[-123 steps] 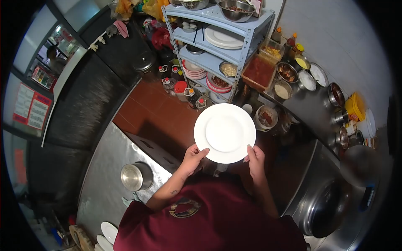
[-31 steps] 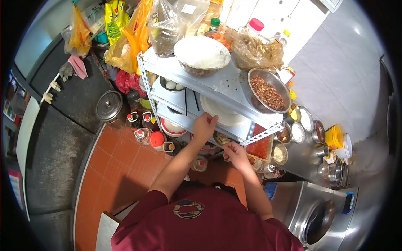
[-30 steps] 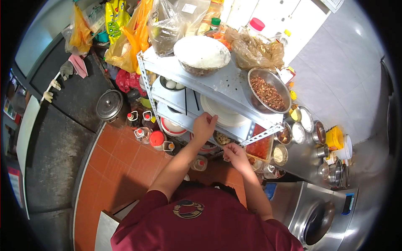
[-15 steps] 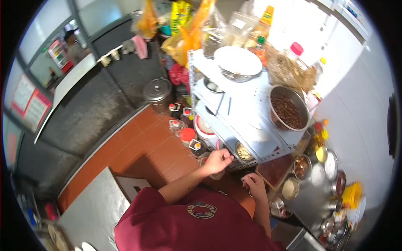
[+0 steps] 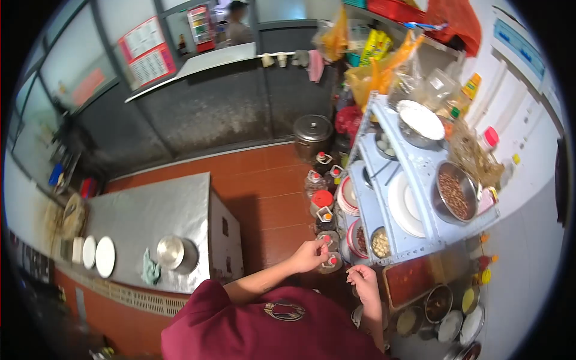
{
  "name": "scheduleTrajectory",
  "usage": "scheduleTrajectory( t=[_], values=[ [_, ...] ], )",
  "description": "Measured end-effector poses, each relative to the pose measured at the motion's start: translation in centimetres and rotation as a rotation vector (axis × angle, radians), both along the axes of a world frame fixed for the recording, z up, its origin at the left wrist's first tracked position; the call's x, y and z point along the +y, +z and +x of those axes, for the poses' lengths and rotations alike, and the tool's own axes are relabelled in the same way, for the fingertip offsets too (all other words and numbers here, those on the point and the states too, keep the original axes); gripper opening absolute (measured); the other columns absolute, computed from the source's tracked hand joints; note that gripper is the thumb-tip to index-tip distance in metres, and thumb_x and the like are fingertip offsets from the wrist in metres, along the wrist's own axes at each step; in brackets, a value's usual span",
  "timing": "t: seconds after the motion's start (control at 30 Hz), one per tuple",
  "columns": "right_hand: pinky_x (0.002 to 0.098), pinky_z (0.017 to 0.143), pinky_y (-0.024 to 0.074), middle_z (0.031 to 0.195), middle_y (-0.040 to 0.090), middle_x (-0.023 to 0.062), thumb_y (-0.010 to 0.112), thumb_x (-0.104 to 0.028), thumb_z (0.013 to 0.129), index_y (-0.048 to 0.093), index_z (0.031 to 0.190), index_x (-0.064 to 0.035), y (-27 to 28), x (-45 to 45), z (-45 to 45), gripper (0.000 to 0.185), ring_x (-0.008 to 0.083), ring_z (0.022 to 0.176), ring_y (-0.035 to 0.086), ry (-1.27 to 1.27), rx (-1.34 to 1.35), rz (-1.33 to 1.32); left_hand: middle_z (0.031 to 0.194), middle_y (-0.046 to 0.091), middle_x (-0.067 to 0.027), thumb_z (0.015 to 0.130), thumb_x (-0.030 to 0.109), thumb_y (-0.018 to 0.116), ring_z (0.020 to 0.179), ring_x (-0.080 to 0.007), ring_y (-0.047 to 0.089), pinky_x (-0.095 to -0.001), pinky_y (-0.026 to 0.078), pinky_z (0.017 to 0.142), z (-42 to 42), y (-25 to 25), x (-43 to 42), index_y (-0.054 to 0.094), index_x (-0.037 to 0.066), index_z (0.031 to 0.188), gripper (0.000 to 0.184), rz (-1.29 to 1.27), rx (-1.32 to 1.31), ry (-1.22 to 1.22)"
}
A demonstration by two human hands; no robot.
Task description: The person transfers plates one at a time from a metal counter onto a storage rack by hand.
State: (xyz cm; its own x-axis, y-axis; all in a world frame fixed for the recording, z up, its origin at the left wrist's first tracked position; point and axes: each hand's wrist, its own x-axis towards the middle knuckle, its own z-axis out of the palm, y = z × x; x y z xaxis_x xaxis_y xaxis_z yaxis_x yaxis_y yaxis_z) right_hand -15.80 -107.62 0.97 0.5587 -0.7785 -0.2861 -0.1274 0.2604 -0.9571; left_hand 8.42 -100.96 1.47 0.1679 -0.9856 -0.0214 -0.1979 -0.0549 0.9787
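Observation:
My left hand is held above the bottles on the floor, its fingers curled together; whether anything is between them is too small to tell. To its right, in front of the shelf's lower corner, my right hand has its fingers bent inward, and no object shows in it. The blue metal shelf rack stands just beyond both hands. On its levels are white plates, a small bowl of pale pieces and a steel bowl of reddish-brown bits.
A steel table at the left bears a metal pot, a green cloth and two white plates. A lidded pot and several bottles stand on the red floor. Behind the far opening is a person.
The white plate held in both hands in the oldest frame is no longer in them. My hands have drawn back from the rack, and the view has turned left, bringing the steel table in.

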Motion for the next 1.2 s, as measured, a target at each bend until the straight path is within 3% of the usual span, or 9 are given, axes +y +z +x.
scheduleTrajectory(
  t=[0.17, 0.3, 0.43, 0.47, 0.67, 0.87, 0.97, 1.2],
  values=[
    [0.0216, 0.062, 0.0444, 0.076, 0.063, 0.0009, 0.058, -0.007, 0.09, 0.062, 0.091, -0.0045, -0.8, 1.2, 3.3, 0.004, 0.0085, 0.069, 0.059, 0.197, -0.008, 0.021, 0.07, 0.052, 0.0057, 0.09, 0.01, 0.067, 0.063, -0.003, 0.046, -0.0238, 0.041, 0.056, 1.6, -0.5, 7.9, 0.055, 0.006, 0.081, 0.016, 0.114, 0.065, 0.222],
    [0.023, 0.064, 0.046, 0.077, 0.061, 0.0009, 0.058, -0.002, 0.088, 0.061, 0.089, -0.0033, 0.3, 3.6, 5.6, 0.004, 0.0083, 0.069, 0.058, 0.246, -0.089, 0.029, 0.067, 0.053, 0.0035, 0.09, 0.02, 0.067, 0.06, -0.0047, 0.046, -0.0261, 0.042, 0.055, 3.0, -0.9, 12.1, 0.055, 0.006, 0.079, 0.022, 0.145, 0.02, 0.336],
    [0.0218, 0.059, 0.0457, 0.077, 0.062, 0.0014, 0.057, -0.004, 0.089, 0.059, 0.09, -0.0057, -0.5, 5.9, 6.3, 0.003, 0.0092, 0.066, 0.06, 0.219, -0.078, 0.043, 0.066, 0.05, 0.005, 0.091, 0.018, 0.066, 0.062, -0.0042, 0.045, -0.0252, 0.04, 0.056, 3.3, -1.5, 14.0, 0.054, 0.006, 0.079, 0.021, 0.198, 0.194, 0.33],
    [0.0218, 0.059, 0.0457, 0.077, 0.062, 0.0019, 0.057, -0.004, 0.089, 0.059, 0.09, -0.0054, -0.7, 6.5, 6.3, 0.003, 0.0094, 0.066, 0.06, 0.206, -0.068, 0.061, 0.067, 0.049, 0.0057, 0.091, 0.017, 0.066, 0.064, -0.0037, 0.043, -0.0247, 0.039, 0.056, 3.4, -2.3, 14.2, 0.055, 0.006, 0.079, 0.02, 0.086, 0.136, 0.313],
    [0.0217, 0.058, 0.0456, 0.074, 0.062, 0.0042, 0.055, -0.004, 0.088, 0.058, 0.088, -0.0045, -1.2, 11.0, 10.0, 0.004, 0.0105, 0.064, 0.06, 0.193, -0.009, 0.13, 0.067, 0.051, 0.0038, 0.09, 0.017, 0.067, 0.066, -0.0041, 0.045, -0.0256, 0.04, 0.058, 6.7, 0.1, 19.5, 0.054, 0.005, 0.078, 0.021, 0.041, 0.059, 0.227],
    [0.0229, 0.057, 0.0466, 0.074, 0.061, 0.0041, 0.053, -0.003, 0.088, 0.058, 0.086, -0.004, -0.4, 16.8, 14.9, 0.005, 0.011, 0.063, 0.06, 0.281, -0.056, 0.144, 0.066, 0.051, 0.0049, 0.09, 0.017, 0.067, 0.063, -0.0043, 0.045, -0.0249, 0.04, 0.056, 9.9, 0.9, 27.0, 0.053, 0.006, 0.077, 0.022, 0.205, 0.164, 0.305],
    [0.0235, 0.058, 0.0473, 0.074, 0.062, 0.0049, 0.053, -0.002, 0.088, 0.058, 0.085, -0.003, -0.4, 18.6, 16.6, 0.006, 0.0111, 0.064, 0.06, 0.294, 0.006, 0.118, 0.066, 0.05, 0.0053, 0.09, 0.017, 0.067, 0.062, -0.0039, 0.044, -0.0242, 0.039, 0.055, 11.1, -2.8, 29.4, 0.054, 0.006, 0.079, 0.02, 0.085, 0.254, 0.331],
    [0.0224, 0.059, 0.046, 0.073, 0.061, 0.0044, 0.053, -0.002, 0.087, 0.059, 0.084, -0.0032, 0.0, 21.0, 21.7, 0.006, 0.0105, 0.064, 0.059, 0.446, 0.012, 0.142, 0.068, 0.048, 0.0072, 0.092, 0.013, 0.066, 0.061, -0.0021, 0.041, -0.0218, 0.036, 0.052, 13.8, -2.6, 34.9, 0.053, 0.009, 0.081, 0.018, 0.079, 0.22, 0.52]
  ],
)
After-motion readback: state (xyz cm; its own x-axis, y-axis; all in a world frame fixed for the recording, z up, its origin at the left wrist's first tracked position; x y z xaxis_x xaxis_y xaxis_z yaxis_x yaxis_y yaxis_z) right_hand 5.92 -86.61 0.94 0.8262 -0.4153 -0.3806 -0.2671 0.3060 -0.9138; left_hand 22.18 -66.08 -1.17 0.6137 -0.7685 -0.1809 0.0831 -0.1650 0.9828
